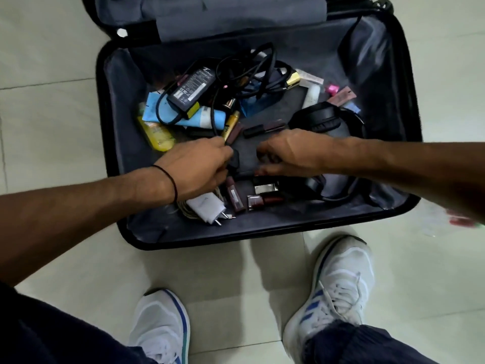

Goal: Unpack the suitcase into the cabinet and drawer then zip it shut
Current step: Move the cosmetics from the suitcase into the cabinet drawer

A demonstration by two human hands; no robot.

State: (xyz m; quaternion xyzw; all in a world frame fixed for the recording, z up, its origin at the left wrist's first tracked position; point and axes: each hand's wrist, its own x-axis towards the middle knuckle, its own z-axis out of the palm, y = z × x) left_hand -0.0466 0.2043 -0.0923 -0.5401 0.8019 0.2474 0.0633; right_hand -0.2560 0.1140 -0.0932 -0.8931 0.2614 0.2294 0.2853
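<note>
This looks like a room in someone's home. Pale glossy floor tiles (52,122) spread all round the open suitcase (120,114), and inside it lie personal things: a laptop charger (191,88), toiletry tubes (157,135), lipsticks (234,195), headphones (321,118).

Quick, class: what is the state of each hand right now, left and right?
Left hand: closed, fingers pinching two tubes.
Right hand: fingers curled and blurred; cannot tell whether it holds anything.
</note>
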